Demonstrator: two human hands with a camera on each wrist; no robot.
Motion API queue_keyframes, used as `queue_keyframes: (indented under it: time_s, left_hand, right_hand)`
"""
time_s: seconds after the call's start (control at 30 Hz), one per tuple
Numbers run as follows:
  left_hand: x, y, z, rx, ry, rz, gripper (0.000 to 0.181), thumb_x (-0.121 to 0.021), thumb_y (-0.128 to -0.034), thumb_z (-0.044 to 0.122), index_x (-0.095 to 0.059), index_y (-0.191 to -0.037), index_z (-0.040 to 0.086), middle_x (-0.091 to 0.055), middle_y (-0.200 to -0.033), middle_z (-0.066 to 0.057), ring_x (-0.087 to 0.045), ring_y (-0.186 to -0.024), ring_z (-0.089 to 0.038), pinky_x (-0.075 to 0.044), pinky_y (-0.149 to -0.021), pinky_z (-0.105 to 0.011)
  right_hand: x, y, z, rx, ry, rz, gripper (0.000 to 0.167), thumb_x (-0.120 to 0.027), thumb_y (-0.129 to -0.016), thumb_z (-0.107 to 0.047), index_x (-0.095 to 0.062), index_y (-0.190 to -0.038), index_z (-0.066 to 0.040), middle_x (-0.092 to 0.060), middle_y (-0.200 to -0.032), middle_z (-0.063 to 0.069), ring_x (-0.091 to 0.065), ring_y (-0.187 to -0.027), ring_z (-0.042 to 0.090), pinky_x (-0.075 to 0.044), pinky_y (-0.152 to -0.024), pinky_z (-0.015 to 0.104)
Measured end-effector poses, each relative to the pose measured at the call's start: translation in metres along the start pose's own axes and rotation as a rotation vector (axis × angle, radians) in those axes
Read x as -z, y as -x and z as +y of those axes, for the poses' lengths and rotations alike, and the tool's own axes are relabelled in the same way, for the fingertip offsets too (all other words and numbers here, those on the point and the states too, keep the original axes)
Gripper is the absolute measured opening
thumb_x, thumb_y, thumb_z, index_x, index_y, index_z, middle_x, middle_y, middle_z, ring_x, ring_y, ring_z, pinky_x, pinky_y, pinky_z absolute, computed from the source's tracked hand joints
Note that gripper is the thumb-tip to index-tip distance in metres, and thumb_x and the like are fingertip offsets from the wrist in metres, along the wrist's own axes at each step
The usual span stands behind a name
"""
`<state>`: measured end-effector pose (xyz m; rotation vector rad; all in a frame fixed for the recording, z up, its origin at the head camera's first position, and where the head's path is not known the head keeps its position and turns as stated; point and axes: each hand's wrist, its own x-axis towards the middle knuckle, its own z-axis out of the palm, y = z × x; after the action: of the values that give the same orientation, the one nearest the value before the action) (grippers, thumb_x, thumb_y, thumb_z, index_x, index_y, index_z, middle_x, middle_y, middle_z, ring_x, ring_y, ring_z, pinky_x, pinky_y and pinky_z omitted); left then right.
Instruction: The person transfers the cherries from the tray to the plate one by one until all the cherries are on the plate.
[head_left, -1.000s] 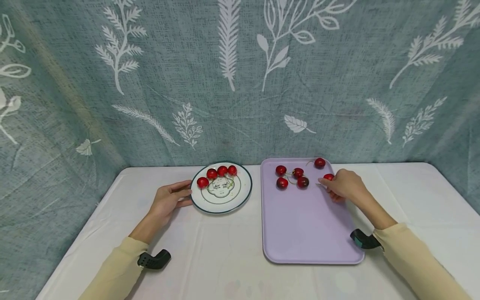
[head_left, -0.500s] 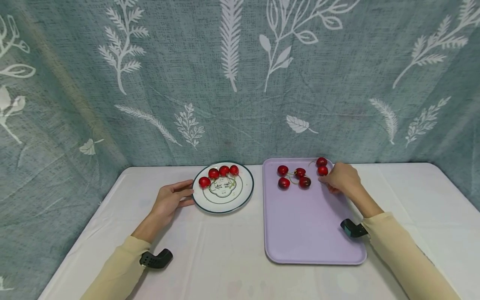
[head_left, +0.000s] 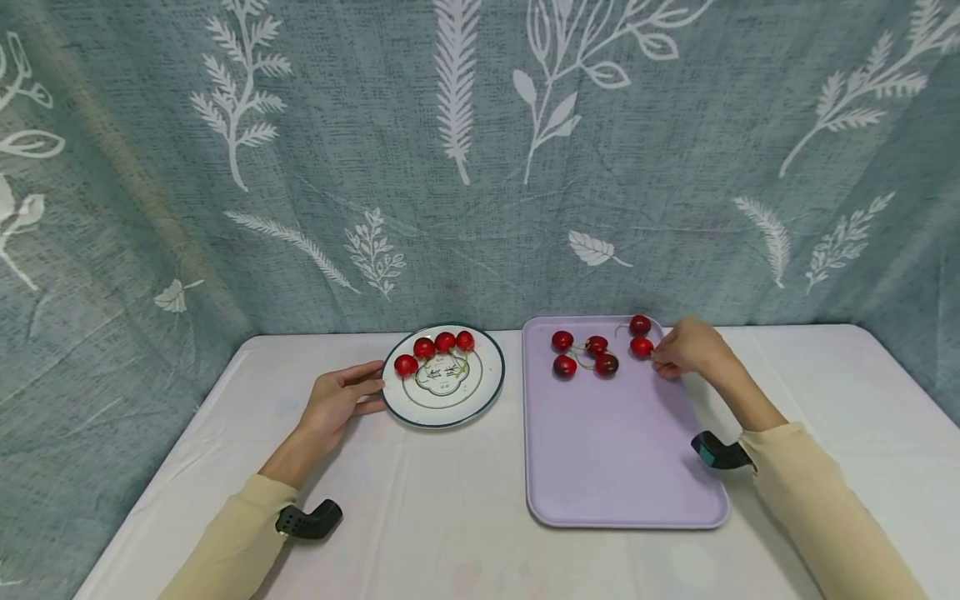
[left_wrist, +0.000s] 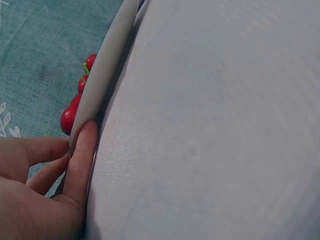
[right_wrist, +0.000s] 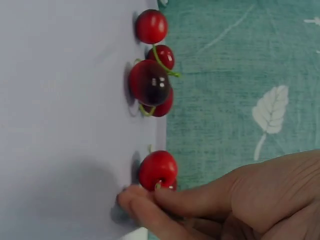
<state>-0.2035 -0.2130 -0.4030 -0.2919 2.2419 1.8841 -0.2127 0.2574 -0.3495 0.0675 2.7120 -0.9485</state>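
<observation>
My left hand [head_left: 333, 406] grips the near-left rim of a white plate [head_left: 442, 412] with a dark blue edge. The thumb lies at the rim and the fingers press its outer side in the left wrist view. Several red cherries [head_left: 424, 348] with green stems lie along the plate's far side. At the lilac tray's [head_left: 622, 450] far right corner, my right hand [head_left: 690, 346] has its thumb and fingertips together at the stem of a bright red cherry [right_wrist: 158, 170]. That cherry rests on the tray, just in front of a darker cherry [head_left: 640, 325].
Several dark cherries [head_left: 596, 346] cluster at the tray's far left, their stems crossing. A white cloth covers the table [head_left: 450, 500]. Behind it hangs a green-grey curtain [head_left: 465, 242] with white leaf prints, close to the plate and tray.
My right hand has brought the red cherry left, beside the darker one, and drawn back a little to the right, its fingertips now at the stem. The left hand and plate stay still.
</observation>
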Motion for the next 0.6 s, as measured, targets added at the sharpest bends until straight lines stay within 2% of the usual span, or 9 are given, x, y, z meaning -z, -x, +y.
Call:
queue_keyframes:
  time_s: [0.17,0.3,0.47,0.6]
  left_hand:
    - [0.0,0.001,-0.001,-0.004,-0.002,0.001,0.049,-0.055,-0.0974,0.0,-0.043,-0.145,-0.003,-0.04,-0.149,-0.022,-0.065,-0.099,-0.011,-0.06,-0.081,-0.026]
    - [-0.001,0.001,-0.001,-0.001,-0.001,0.005,0.049,-0.055,-0.0972,0.0,-0.044,-0.144,-0.003,-0.041,-0.149,-0.021,-0.065,-0.098,-0.01,-0.06,-0.081,-0.026]
    - [-0.002,0.0,-0.002,0.0,0.011,-0.007,0.049,-0.056,-0.0965,-0.001,-0.044,-0.144,-0.003,-0.041,-0.149,-0.022,-0.064,-0.096,-0.01,-0.06,-0.08,-0.026]
    - [0.0,0.0,-0.003,-0.002,0.017,-0.007,0.049,-0.056,-0.0965,-0.001,-0.044,-0.144,-0.004,-0.04,-0.149,-0.022,-0.064,-0.094,-0.008,-0.06,-0.08,-0.026]
  right_hand:
    - [0.003,0.004,-0.003,0.061,0.106,0.04,0.023,-0.066,-0.085,0.0,-0.069,-0.1,0.017,-0.072,-0.086,0.02,-0.059,-0.064,0.012,-0.05,-0.053,0.02]
    - [0.004,0.007,-0.004,0.086,0.131,0.078,0.023,-0.068,-0.087,-0.004,-0.071,-0.101,0.013,-0.072,-0.096,0.023,-0.065,-0.072,0.017,-0.055,-0.059,0.025]
    - [0.005,0.01,-0.009,0.079,0.055,0.144,0.024,-0.068,-0.091,-0.007,-0.071,-0.106,0.011,-0.072,-0.096,0.021,-0.071,-0.079,0.02,-0.06,-0.069,0.032]
    - [-0.001,0.01,-0.017,0.131,-0.029,0.228,0.023,-0.065,-0.093,-0.006,-0.071,-0.107,0.012,-0.071,-0.101,0.025,-0.072,-0.085,0.028,-0.062,-0.069,0.031]
